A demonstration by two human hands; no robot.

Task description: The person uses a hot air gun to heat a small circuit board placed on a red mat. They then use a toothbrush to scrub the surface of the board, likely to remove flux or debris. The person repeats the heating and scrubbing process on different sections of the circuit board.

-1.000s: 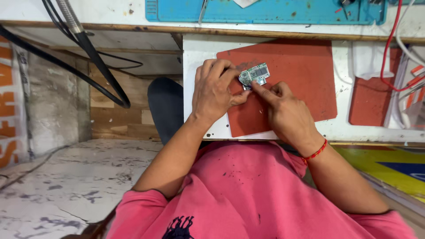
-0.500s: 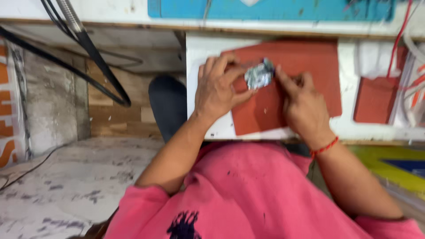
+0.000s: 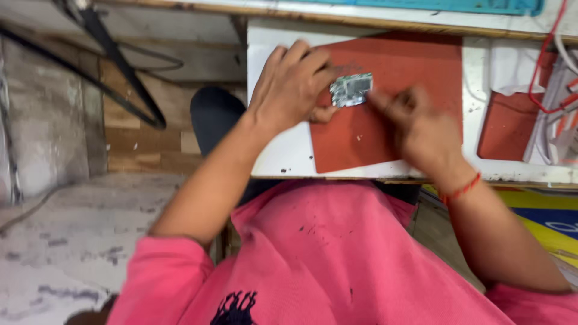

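We see a small circuit board [image 3: 351,89] lying on a red mat [image 3: 385,138], in the mat's upper left part, close to its left edge and a little below its top edge. The board is a short rectangle whose long axis runs left to right across the picture, tilted slightly so that its right end sits a touch higher than its left. Our left hand [image 3: 289,84] rests with its fingers curled over the mat's upper left corner, and its fingertips press against the board's left end and lower edge, pinching it in place. Our right hand [image 3: 418,123] is blurred; it lies on the mat just right of the board with a finger stretched toward the board's right end, and we cannot tell whether it grips anything. The mat sits on a white tray [image 3: 283,150], which leaves a bare white strip to the left of the mat and a narrow one below it. Most of the mat below and to the right of the board is free. A second red mat [image 3: 506,129] lies well apart to the right, beside red wires [image 3: 545,60].
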